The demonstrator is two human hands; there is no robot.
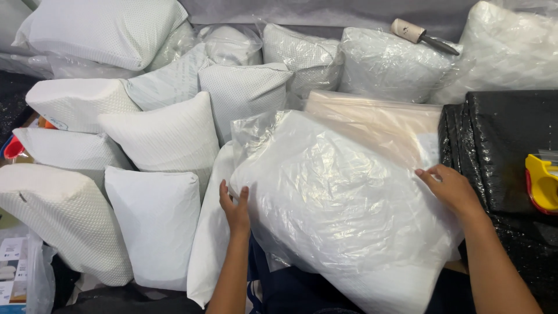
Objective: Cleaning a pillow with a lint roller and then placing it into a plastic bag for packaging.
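Observation:
A white pillow inside a clear plastic bag [343, 203] lies tilted in front of me. My left hand [235, 206] presses flat against its left edge, fingers pointing up. At the bag's right edge rests my right hand [450, 186], fingers spread on the plastic. Both hands steady the bagged pillow from either side without closing around it. Behind it lies a stack of flat clear bags [378, 119].
Several bare white pillows [163, 136] crowd the left; bagged ones [389, 61] line the back. A lint roller [415, 34] lies on top at the back. A black wrapped block [500, 139] with a yellow tape dispenser [542, 181] stands on the right.

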